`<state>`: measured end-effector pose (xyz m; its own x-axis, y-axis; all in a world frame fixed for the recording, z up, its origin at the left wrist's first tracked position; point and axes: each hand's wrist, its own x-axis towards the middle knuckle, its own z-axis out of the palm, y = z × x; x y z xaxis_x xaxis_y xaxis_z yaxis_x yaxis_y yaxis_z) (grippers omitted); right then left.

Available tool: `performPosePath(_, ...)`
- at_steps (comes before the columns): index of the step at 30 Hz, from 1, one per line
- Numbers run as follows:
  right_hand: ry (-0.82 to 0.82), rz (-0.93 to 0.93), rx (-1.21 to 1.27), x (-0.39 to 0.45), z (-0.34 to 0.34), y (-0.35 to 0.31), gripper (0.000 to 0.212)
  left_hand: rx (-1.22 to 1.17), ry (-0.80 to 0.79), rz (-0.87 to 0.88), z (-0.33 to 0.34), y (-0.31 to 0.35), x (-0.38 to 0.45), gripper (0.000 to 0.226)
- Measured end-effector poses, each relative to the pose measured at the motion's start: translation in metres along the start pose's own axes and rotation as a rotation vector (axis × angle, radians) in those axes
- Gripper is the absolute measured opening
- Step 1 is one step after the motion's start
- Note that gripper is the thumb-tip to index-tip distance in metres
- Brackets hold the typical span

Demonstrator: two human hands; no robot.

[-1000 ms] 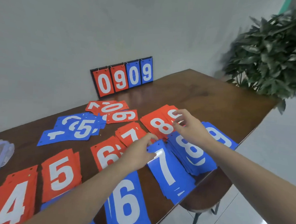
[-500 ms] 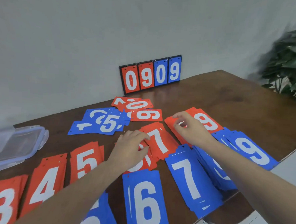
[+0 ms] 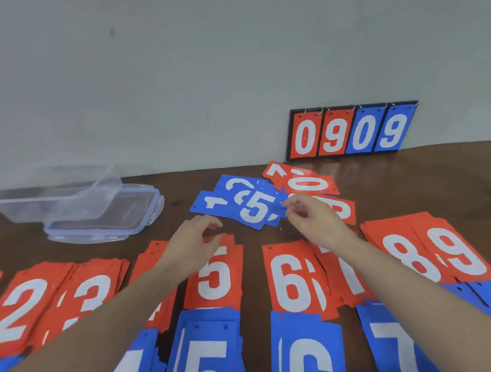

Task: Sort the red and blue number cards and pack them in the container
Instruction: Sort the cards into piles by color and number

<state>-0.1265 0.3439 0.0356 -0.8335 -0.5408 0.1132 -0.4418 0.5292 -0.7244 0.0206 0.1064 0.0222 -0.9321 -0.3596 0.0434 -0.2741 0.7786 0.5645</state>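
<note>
Head view looks forward and down, close over the table (image 3: 452, 179); far wall behind, slightly blurred.

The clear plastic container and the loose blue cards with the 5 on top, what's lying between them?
Head view: only bare brown table separates the clear container, with its lid, from the loose blue cards.
</note>
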Motion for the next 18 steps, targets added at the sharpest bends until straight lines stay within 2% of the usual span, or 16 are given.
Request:
performPosePath(8, -0.069, -0.037, -0.058, 0.040, 0.019, 0.006, 0.018, -0.030, 0.105, -0.110, 0.004, -0.011, 0.035, 0.043)
performPosePath(12, 0.008, -0.040, -0.185, 0.053, 0.008, 0.027, 0.025, -0.009, 0.171, -0.130, 0.013, -0.003, 0.058, 0.047)
performPosePath(14, 0.020, 0.012, -0.257, 0.058, -0.004, 0.036, 0.036, 0.025, 0.159, -0.134, 0.019, -0.005, 0.071, 0.059)
performPosePath(18, -0.118, 0.233, -0.293, 0.062, -0.035, 0.056, 0.072, 0.124, 0.070, -0.154, 0.027, -0.019, 0.089, 0.082)
